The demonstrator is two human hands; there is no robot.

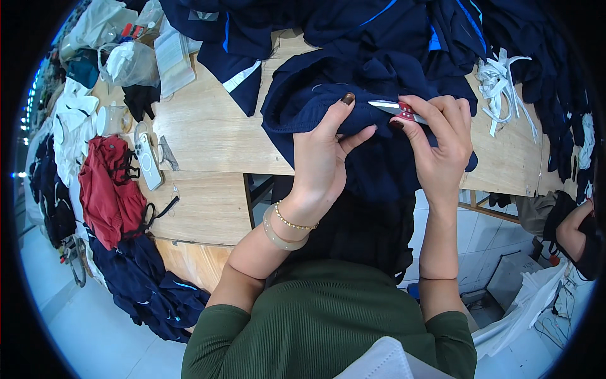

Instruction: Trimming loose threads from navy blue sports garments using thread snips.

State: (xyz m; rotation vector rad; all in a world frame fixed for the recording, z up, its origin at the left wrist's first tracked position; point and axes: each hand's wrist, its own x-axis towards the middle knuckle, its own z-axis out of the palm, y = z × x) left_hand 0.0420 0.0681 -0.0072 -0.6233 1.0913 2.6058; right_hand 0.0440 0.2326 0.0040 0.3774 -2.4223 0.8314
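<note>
Our left hand (325, 148) grasps navy garment (291, 95) near its edge, thumb on top. Garment lies right before us on surface (202, 139), drooping over near side. Our right hand (443, 142) grasps red snips (406, 114), blades pointing left over garment; we cannot tell whether blades touch cloth. Leftward, red cloth (110, 189), phone (148, 163) beside it. Rightward, white strips (495, 82). Farthest, more navy clothes (404, 26).

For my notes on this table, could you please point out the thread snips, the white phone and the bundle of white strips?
Thread snips (405, 112): head view, on the red handle.
White phone (149, 165): head view, on its back.
Bundle of white strips (497, 83): head view, on its tangled middle.
</note>
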